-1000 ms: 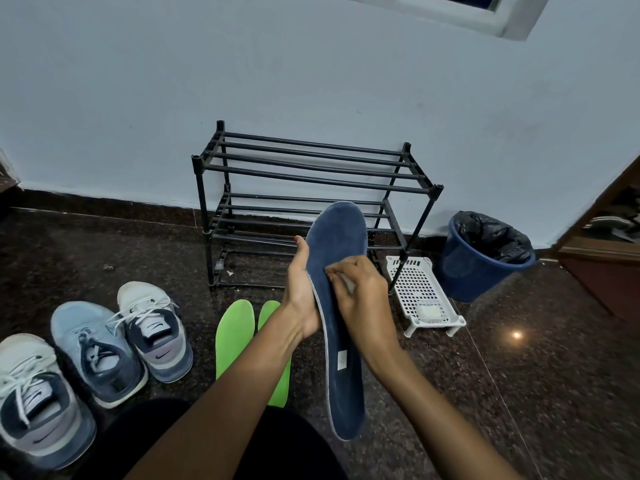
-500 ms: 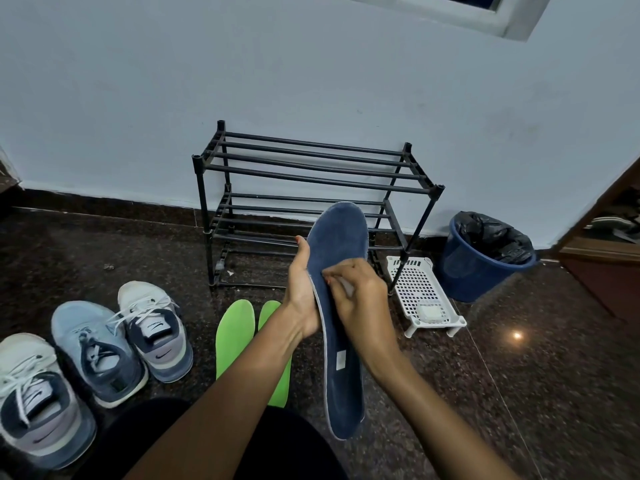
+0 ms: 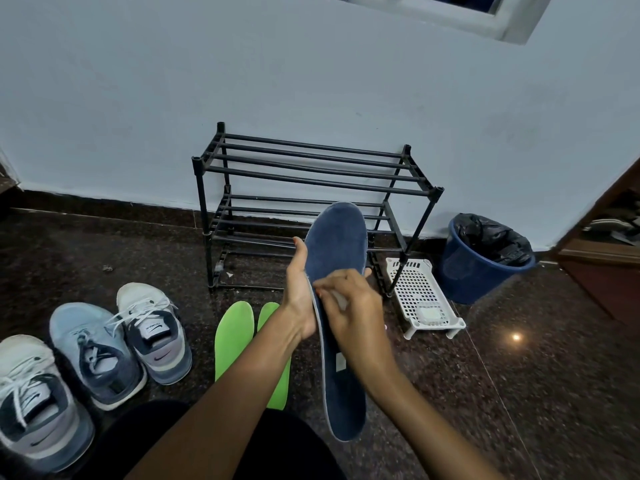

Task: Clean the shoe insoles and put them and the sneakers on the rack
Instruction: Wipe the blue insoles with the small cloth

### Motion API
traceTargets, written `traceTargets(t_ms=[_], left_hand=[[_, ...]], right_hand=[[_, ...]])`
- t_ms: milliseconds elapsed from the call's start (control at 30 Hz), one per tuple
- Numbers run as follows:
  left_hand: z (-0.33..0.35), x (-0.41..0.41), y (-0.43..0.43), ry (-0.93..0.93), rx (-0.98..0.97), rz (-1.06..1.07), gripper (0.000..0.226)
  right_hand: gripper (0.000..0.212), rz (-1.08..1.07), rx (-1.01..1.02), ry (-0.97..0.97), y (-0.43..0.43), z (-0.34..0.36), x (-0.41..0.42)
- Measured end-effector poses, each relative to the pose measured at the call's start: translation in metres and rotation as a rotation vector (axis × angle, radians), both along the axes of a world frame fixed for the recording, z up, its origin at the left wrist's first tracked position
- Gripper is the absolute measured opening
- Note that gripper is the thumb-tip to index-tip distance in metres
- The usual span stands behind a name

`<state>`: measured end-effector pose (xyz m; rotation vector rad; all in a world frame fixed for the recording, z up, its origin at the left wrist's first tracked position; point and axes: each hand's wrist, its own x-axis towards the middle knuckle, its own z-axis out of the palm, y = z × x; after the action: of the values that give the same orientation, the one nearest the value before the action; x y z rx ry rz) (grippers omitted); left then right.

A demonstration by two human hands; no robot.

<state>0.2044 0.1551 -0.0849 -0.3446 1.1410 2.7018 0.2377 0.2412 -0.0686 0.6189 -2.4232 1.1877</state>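
I hold a dark blue insole (image 3: 337, 244) upright in front of me. My left hand (image 3: 299, 289) grips its left edge from behind, thumb along the rim. My right hand (image 3: 349, 306) pinches a small white wipe against the insole's middle. Two green insoles (image 3: 233, 336) lie side by side on the floor below my left arm. Three sneakers stand at the left: a white and navy one (image 3: 154, 332), a light blue one (image 3: 91, 351), and another white and navy one (image 3: 33, 403). The black two-tier rack (image 3: 311, 174) stands bare against the wall.
A white perforated plastic basket (image 3: 420, 299) with a small white pad in it sits right of the rack. A blue bin (image 3: 481, 268) lined with a black bag stands beyond it. Brown wooden furniture (image 3: 609, 254) edges the right side. The floor is dark speckled stone.
My right hand has slid slightly down and left over the insole with the wipe. The insole and my left hand stay almost still.
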Motion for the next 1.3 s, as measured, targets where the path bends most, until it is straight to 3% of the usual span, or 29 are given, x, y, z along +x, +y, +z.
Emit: traceTargets(t_ms=[300, 567, 833, 1033, 1300], left_hand=[[-0.004, -0.004, 0.001, 0.031, 0.015, -0.039, 0.077], [-0.005, -0.004, -0.001, 0.015, 0.023, -0.016, 0.082], [-0.009, -0.007, 0.001, 0.008, -0.006, -0.031, 0.076], [-0.005, -0.005, -0.003, -0.016, 0.062, 0.022, 0.083], [-0.006, -0.007, -0.002, -0.022, 0.095, 0.001, 0.089]], right_hand=[[0.013, -0.168, -0.097, -0.014, 0.014, 0.009, -0.031], [0.013, -0.025, -0.051, 0.003, 0.001, -0.004, -0.002], [0.012, -0.185, -0.062, 0.029, 0.014, 0.010, -0.033], [0.015, 0.020, -0.042, -0.016, 0.003, -0.002, 0.007], [0.014, -0.076, -0.058, -0.032, 0.005, 0.006, -0.013]])
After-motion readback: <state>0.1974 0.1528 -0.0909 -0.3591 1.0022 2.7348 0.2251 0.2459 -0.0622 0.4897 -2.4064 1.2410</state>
